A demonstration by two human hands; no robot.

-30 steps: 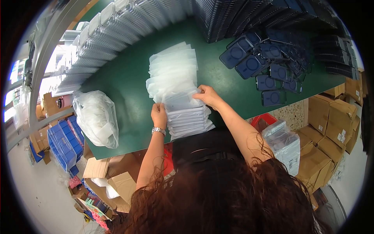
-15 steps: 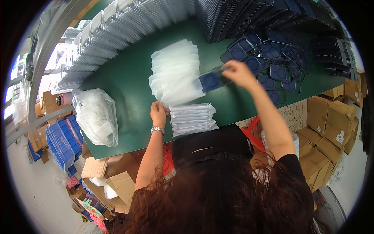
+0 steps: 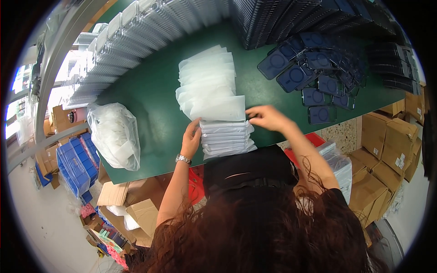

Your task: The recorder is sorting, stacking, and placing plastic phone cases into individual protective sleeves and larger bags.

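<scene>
Frosted white sleeves (image 3: 207, 75) lie overlapped in a row on the green table, the nearest one nearly level. Close in front is a stack of white wrapped packets (image 3: 227, 136). My left hand (image 3: 191, 140), with a metal watch at the wrist, has its fingers closed at the lower left corner of the nearest sleeve, beside the packets. My right hand (image 3: 271, 118) reaches the sleeve's lower right corner, thumb and forefinger apart around the edge; I see nothing held there. Clear-edged dark blue phone cases (image 3: 293, 77) lie in a loose heap to the right.
A clear bag of white sleeves (image 3: 114, 136) sits on the table's left side. Rows of clear cases (image 3: 123, 41) and dark cases (image 3: 268, 22) line the far edge. Cardboard boxes (image 3: 382, 150) stand at the right, blue bins (image 3: 77, 161) and an opened carton (image 3: 141, 216) at the left.
The dark case that my right hand was pushing into the sleeve is out of sight. My right hand has come down and inward; the nearest sleeve has turned more level.
</scene>
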